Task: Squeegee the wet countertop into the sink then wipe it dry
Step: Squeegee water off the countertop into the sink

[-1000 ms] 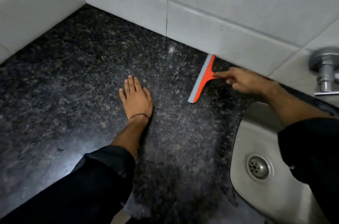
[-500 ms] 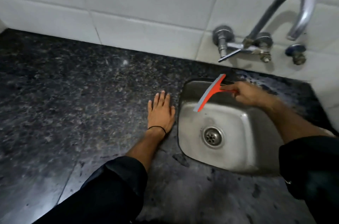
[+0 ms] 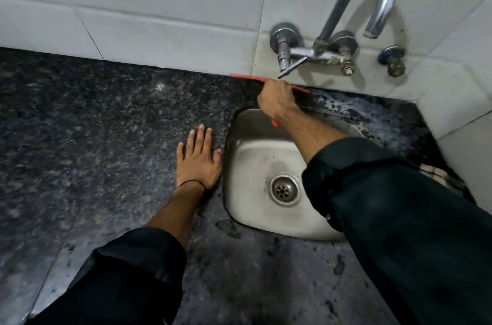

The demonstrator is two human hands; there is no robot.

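Observation:
My right hand (image 3: 277,101) grips the orange squeegee (image 3: 246,77), whose blade lies along the foot of the tiled wall on the strip of counter behind the sink. Most of the blade and handle is hidden by the hand; an orange tip shows under the wrist. My left hand (image 3: 198,161) rests flat, fingers spread, on the dark speckled countertop (image 3: 93,138) just left of the steel sink (image 3: 253,165). Wet patches shine on the counter behind and to the right of the sink.
A curved metal tap (image 3: 354,5) with valves juts from the white tiled wall (image 3: 159,18) above the sink. A drain (image 3: 284,189) sits in the basin. A piece of cloth (image 3: 436,173) peeks out right of my sleeve. Water spots dot the counter's front.
My right hand carried the squeegee from the counter left of the sink, over the basin, to the wall behind the sink. The blade now lies parallel to the wall. My left hand stayed flat.

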